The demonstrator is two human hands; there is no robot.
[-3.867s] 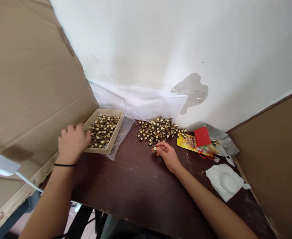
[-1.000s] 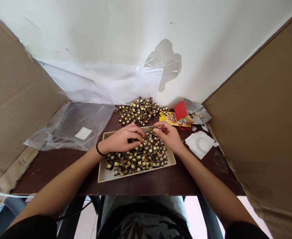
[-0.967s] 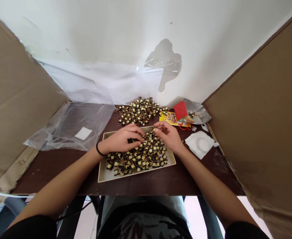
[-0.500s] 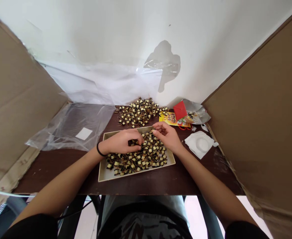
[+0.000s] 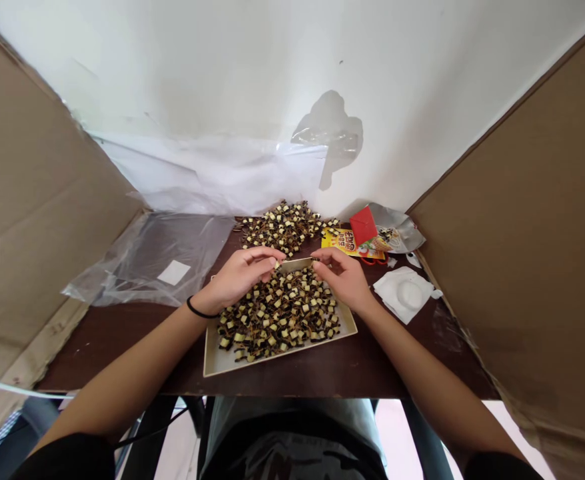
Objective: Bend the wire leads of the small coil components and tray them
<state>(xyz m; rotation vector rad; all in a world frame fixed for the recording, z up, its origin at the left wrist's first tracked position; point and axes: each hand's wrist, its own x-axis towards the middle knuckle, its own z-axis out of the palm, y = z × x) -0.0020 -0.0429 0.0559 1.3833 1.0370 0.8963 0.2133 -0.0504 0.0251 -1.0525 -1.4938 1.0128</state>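
A shallow pale tray point(image 5: 212, 363) holds a heap of small yellow-and-black parts point(image 5: 282, 313) with thin brownish wires. Above its far left side, my left hand point(image 5: 240, 275) pinches one such part point(image 5: 277, 265) between thumb and fingertips; a bit of its yellow shows. Opposite it, my right hand point(image 5: 340, 273) is closed in a pinch over the tray's far right corner. A small dark piece point(image 5: 314, 260) shows at its fingertips, likely of the same kind, but it is too small to make out fully. The two hands are apart.
Behind the tray lies a second pile of the same parts point(image 5: 287, 223). A clear plastic bag point(image 5: 137, 267) with a white label is at left. At right are a yellow packet point(image 5: 340, 241), a red paper piece point(image 5: 363, 225), a silver pouch point(image 5: 407, 237) and a white tissue point(image 5: 397, 293).
My left hand has risen out of the heap to the tray's far side, now with a part in its fingertips. My right hand has barely moved. The view has shifted slightly.
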